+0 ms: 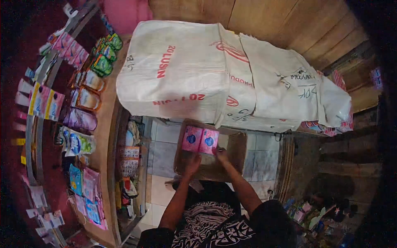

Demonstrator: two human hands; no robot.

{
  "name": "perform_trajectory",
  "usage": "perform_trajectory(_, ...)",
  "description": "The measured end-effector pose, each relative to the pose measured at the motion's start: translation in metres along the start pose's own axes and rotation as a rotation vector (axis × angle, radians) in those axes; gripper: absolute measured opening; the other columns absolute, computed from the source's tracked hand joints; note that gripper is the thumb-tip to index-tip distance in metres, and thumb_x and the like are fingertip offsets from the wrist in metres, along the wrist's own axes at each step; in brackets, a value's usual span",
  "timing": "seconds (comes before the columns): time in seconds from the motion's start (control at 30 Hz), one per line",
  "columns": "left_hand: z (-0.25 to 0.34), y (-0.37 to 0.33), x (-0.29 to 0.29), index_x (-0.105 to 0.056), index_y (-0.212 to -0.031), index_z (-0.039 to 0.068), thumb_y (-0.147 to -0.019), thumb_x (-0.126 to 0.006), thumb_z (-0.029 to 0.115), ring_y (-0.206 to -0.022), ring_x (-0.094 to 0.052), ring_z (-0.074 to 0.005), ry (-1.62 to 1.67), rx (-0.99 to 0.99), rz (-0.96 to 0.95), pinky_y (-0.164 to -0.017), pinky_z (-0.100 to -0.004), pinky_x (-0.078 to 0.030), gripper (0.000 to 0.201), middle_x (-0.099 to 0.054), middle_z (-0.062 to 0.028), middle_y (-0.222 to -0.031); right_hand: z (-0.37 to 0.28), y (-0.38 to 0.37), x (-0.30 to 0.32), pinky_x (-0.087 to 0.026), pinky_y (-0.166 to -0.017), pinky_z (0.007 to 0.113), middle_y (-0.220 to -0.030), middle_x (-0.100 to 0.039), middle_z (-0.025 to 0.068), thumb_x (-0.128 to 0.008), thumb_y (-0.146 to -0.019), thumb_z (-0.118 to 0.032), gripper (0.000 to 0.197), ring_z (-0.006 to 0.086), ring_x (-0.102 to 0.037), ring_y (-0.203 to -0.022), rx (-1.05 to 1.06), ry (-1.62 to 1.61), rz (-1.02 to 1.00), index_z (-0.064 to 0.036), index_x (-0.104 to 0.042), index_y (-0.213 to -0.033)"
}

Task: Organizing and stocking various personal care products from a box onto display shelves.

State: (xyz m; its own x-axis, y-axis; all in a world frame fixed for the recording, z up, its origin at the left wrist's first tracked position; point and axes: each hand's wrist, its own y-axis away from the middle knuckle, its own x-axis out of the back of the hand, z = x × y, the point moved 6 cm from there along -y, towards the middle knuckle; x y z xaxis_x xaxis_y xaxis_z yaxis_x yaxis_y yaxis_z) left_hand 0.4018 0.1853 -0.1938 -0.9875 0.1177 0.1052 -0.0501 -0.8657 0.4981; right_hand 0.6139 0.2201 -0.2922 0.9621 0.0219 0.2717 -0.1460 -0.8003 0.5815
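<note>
Two pink packs with dark blue round patches, a left pack (191,138) and a right pack (209,141), lie side by side in an open brown cardboard box (235,149). My left hand (193,160) is closed at the near edge of the packs, its fingers partly hidden by them. At the near right corner of the right pack, my right hand (221,154) grips with its fingers curled. Both forearms reach in from the lower edge. Whether the packs rest on the box bottom or are held above it, I cannot tell.
Large white woven sacks (186,66) sit beyond the box. To the left, a wooden shelf (108,165) bears colourful pouches (86,120) and packets (89,182). Pale floor tiles (161,190) surround the box. Assorted goods (314,219) crowd the lower right by a wooden wall.
</note>
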Motion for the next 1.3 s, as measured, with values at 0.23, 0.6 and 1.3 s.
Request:
perform_trajectory(0.23, -0.027, -0.016, -0.001, -0.054, -0.115, 0.003, -0.088, -0.053, 0.034, -0.095, -0.058, -0.0286, -0.086, 0.010, 0.037, -0.083, -0.0369, -0.044, 0.041, -0.061, -0.0163, -0.101, 0.053, -0.060, -0.032, -0.047, -0.082, 0.040, -0.098, -0.064, 0.0166, -0.061, -0.078, -0.040, 0.049, 0.0323, -0.060, -0.090, 0.200, 0.574, -0.055, -0.0029, -0.056, -0.109)
perform_trajectory(0.6, -0.080, -0.057, -0.002, -0.054, -0.115, 0.004, -0.088, -0.047, 0.038, -0.101, -0.054, -0.0255, -0.286, 0.201, 0.142, -0.089, -0.0377, -0.042, 0.044, -0.058, -0.0132, -0.110, 0.024, -0.035, -0.014, -0.048, -0.072, 0.032, -0.094, -0.061, 0.0079, -0.071, -0.073, -0.023, 0.041, 0.0217, -0.058, -0.082, 0.082, 0.412, 0.047, -0.0030, -0.054, -0.105)
perform_trajectory(1.3, 0.031, -0.005, 0.004, -0.059, -0.107, 0.003, -0.081, -0.068, 0.030, -0.075, -0.059, -0.0127, 0.309, 0.077, -0.075, -0.065, -0.0293, -0.048, 0.038, -0.063, -0.0040, -0.088, 0.055, -0.055, -0.008, -0.048, -0.068, 0.043, -0.091, -0.064, 0.0180, -0.052, -0.084, -0.047, 0.047, 0.0332, -0.062, -0.077, 0.048, 0.684, 0.008, -0.0085, -0.057, -0.110)
